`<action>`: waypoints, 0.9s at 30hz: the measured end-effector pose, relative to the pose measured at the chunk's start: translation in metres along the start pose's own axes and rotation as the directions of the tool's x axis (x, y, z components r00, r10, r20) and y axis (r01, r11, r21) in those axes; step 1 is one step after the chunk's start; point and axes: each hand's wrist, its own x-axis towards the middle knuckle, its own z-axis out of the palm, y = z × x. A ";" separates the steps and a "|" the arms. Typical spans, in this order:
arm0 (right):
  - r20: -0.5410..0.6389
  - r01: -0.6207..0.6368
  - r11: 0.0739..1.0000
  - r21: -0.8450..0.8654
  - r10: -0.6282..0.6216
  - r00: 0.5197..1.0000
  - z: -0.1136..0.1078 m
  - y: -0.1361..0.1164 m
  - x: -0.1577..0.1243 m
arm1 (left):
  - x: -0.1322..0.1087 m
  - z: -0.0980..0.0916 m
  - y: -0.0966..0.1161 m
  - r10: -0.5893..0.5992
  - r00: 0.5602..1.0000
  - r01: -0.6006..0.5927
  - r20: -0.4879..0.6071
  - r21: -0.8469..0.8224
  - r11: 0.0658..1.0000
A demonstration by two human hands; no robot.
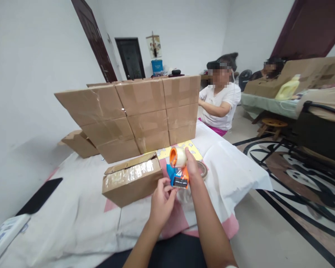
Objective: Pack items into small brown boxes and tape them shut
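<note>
Tape dispenser, orange and blue with a clear roll, is being held up just above the bed, right of the small carton. Its long axis is running roughly vertical, roll on top, blade end pointing down toward the person. Right hand is gripping it from the right side, fingers curled closed around the roll and frame. Left hand is sitting just below and left of the blade end, fingers pinched nearly shut at the tape edge; whether they are actually holding tape cannot be told. Left hand is the nearer one to the carton, which is lying left of the dispenser, taped top facing up, long axis slanting left to right. A spare tape roll is lying just right of the right hand. Behind, a stack of sealed cartons is standing in 3 rows. A second person is sitting past the stack.
</note>
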 end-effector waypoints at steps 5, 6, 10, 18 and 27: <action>0.065 -0.191 0.981 0.028 0.189 0.980 0.001 0.002 0.003 | 0.000 -0.002 0.010 -0.019 1.000 0.019 0.006 -0.028 0.999; 0.085 -0.218 0.975 0.028 0.215 0.973 0.001 0.003 0.003 | 0.001 -0.003 0.010 -0.034 0.999 0.036 0.019 -0.071 0.997; 0.074 -0.233 0.972 0.026 0.231 0.970 0.004 0.005 0.003 | 0.005 -0.006 0.010 -0.080 0.993 0.097 0.093 -0.196 0.976; 0.032 -0.232 0.971 0.063 0.230 0.973 0.005 0.004 0.006 | -0.002 -0.006 0.016 -0.146 0.983 0.171 0.108 -0.283 0.944; -0.127 -0.117 0.992 -0.043 0.111 0.986 0.005 0.000 0.003 | -0.009 -0.006 0.030 -0.220 0.975 0.219 0.028 -0.246 0.944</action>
